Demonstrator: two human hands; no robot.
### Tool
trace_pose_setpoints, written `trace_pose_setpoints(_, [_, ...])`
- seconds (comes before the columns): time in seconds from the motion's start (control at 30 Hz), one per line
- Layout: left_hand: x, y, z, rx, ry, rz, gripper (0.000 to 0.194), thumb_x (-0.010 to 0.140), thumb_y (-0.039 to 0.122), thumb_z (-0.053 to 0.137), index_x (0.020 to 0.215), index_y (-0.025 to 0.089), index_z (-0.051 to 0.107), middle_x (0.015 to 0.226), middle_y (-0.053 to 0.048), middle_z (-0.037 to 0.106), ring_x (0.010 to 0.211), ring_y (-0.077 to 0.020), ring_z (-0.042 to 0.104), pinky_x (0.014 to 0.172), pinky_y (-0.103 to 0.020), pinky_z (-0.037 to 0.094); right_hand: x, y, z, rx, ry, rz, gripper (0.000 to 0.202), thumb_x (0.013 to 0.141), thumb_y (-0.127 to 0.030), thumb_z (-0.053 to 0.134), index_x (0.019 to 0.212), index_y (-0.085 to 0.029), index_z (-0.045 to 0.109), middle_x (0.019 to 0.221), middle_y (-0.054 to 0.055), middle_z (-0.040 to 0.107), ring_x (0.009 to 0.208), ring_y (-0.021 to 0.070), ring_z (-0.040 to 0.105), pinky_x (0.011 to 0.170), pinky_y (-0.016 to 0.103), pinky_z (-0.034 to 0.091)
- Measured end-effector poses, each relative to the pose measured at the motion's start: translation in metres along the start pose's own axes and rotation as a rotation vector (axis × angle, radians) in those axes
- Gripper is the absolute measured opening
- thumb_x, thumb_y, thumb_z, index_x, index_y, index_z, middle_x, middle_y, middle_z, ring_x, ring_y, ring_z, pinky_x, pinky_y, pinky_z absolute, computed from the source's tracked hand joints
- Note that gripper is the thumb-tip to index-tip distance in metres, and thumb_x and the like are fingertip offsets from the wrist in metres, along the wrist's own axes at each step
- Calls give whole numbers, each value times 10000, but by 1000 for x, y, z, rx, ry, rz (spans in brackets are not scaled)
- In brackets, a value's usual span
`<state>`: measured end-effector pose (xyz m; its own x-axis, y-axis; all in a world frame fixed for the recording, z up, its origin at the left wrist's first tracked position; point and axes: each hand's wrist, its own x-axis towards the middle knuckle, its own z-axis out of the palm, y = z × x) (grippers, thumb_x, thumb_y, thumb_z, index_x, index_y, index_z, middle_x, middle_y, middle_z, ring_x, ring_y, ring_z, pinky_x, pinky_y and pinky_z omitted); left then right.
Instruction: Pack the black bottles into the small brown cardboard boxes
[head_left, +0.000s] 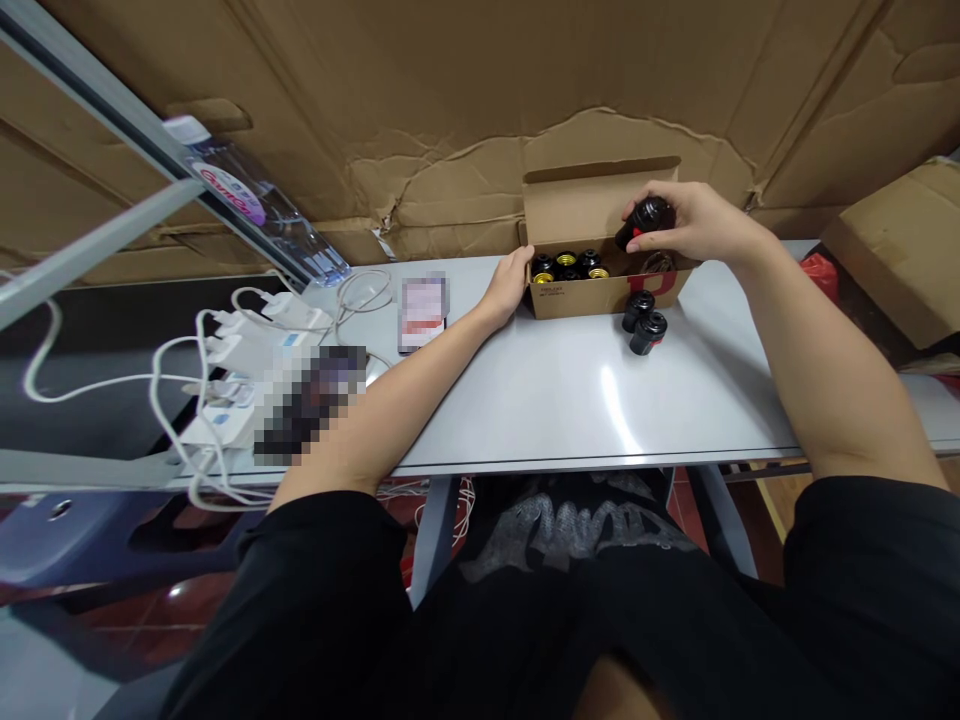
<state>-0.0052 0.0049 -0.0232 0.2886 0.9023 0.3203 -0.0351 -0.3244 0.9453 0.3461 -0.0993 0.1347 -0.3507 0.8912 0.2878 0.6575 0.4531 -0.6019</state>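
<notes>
Grips a black canister [643,220] with the right hand [696,222], thumb and fingers clamped on its sides, just above the right part of an open cardboard box [577,300]. Rests the left hand [510,284] against the left end of that box, fingertips at the rim; cannot tell whether clamped on the cardboard or only pressed to it. Has the flap [570,205] raised at the back of the box, and a cluster of jars [566,260] inside the left part, some showing gold-coloured tops, others black. Has two loose canisters [649,333] close together on the white bench [540,400], in front of the box's right part. Further left on the bench, has a phone [424,308] beyond the left forearm, near a power strip [229,405] crowded with plugs and white cables [157,375]. Has a smaller carton [907,250] at far right, beside a red bag [821,275].
</notes>
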Motion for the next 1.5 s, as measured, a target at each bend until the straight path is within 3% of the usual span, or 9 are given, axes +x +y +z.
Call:
trace_pose_setpoints(0.3, [-2,4,2,-12,0,-2,534,1135,757,683,1142,276,914,1476,-114,994,1532,-402,861,1444,-560,612,-1,-4,4,48,-29,34,693,868,-956,1067,1281,-440,858,1404,0,920,1298,427,721,1318,711,606])
trace_pose_setpoints(0.53, [-1,2,1,-16,1,-2,564,1125,813,714,1134,285,913,1463,-108,995,1513,-396,871,1439,-542,613,-2,-10,7,9,-81,18,568,940,-846,1021,1223,-403,804,1314,12,887,1191,384,684,1250,668,596])
trace_pose_setpoints(0.73, [-2,4,2,-4,-2,-12,600,1091,851,705,1111,279,883,1436,-125,991,1522,-403,856,1411,-529,613,1,-13,11,-48,-11,-3,537,898,-835,1010,1114,-389,803,1297,28,910,1233,415,733,1238,678,603])
trace_pose_setpoints(0.97, [-7,13,4,10,5,-21,624,1079,876,704,1108,277,879,1454,-157,983,1587,-415,831,1433,-545,611,-4,-15,9,-24,-27,62,596,881,-940,1032,1240,-486,889,1358,-40,961,1360,472,745,1389,778,565])
trace_pose_setpoints(1.23, [-7,16,6,1,11,-43,583,1070,859,723,1109,308,908,1474,-106,995,1584,-403,831,1468,-559,606,-5,-15,4,-86,-69,55,646,884,-914,1015,1341,-471,904,1411,-38,957,1397,484,753,1425,765,548])
trace_pose_setpoints(1.37, [-6,13,5,7,18,-42,602,1084,865,713,1106,295,907,1474,-129,989,1583,-412,831,1477,-570,595,-4,-10,5,-100,-52,55,661,879,-847,1031,1416,-488,892,1289,-33,946,1243,458,749,1312,766,595])
trace_pose_setpoints(1.5, [-5,13,5,9,6,-25,589,1082,856,718,1096,297,903,1484,-116,990,1578,-413,832,1493,-583,586,-4,-8,6,-19,-61,104,690,835,-875,1083,1304,-414,873,968,4,878,1064,429,771,1143,716,634])
